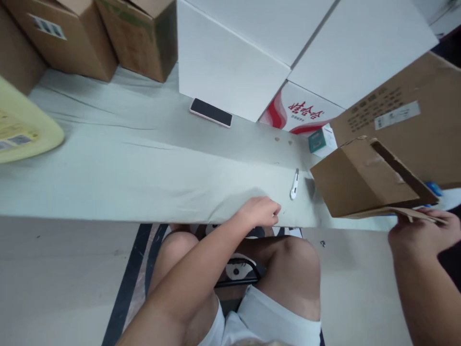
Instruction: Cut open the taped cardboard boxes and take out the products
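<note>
My left hand [260, 211] rests on the front edge of the grey-clothed table [144, 163], its fingers curled together with nothing visible in them. A small white utility knife [294, 184] lies on the cloth just right of that hand. At the far right my right hand [423, 235] grips the lower flap of an open brown cardboard box [363, 180] that lies tipped on its side at the table's right end.
A black phone [211, 112] lies at the back by large white boxes [230, 62]. Brown cartons [90, 33] stand back left, a yellow object [21, 129] at the left edge. A red-and-white printed box [302, 113] and a small teal box [317, 141] sit behind the open box.
</note>
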### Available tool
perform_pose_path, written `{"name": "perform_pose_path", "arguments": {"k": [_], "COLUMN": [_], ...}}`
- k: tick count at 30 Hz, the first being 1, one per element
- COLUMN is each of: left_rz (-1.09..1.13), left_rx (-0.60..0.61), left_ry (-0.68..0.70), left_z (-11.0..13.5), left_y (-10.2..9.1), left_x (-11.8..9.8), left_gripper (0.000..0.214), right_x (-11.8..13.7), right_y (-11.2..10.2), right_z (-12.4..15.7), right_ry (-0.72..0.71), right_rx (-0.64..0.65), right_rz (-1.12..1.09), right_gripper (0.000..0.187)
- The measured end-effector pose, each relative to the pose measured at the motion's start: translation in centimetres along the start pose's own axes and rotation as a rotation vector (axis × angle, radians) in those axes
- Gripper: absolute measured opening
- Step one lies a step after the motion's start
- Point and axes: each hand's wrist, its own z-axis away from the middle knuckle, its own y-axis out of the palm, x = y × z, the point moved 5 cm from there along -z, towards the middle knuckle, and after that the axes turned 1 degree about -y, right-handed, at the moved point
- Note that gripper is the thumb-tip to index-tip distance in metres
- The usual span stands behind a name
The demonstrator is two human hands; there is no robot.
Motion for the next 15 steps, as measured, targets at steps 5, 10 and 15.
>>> {"name": "perform_pose_path", "arguments": {"k": [5, 10, 15], "left_rz": [-0.046, -0.063, -0.041], "left_rx": [0.003, 0.022, 0.037], "left_ry": [-0.016, -0.023, -0.025], "left_z": [-0.5, -0.8, -1.1], "left_y": [0.0, -0.1, -0.3], "left_x": [-0.1, 0.4, 0.6], "left_gripper": [0.023, 0.022, 0.022], "right_x": [-4.9, -7.2, -5.8], "right_y": [2.9, 5.3, 7.7], "right_z": [1.7, 3.4, 2.8], "right_ry": [0.36, 0.622, 0.706], "right_rx": [0.051, 0.126, 0.155], "right_rz": [-0.26, -0.313, -0.345], "right_gripper": [0.037, 0.037, 0.042]}}
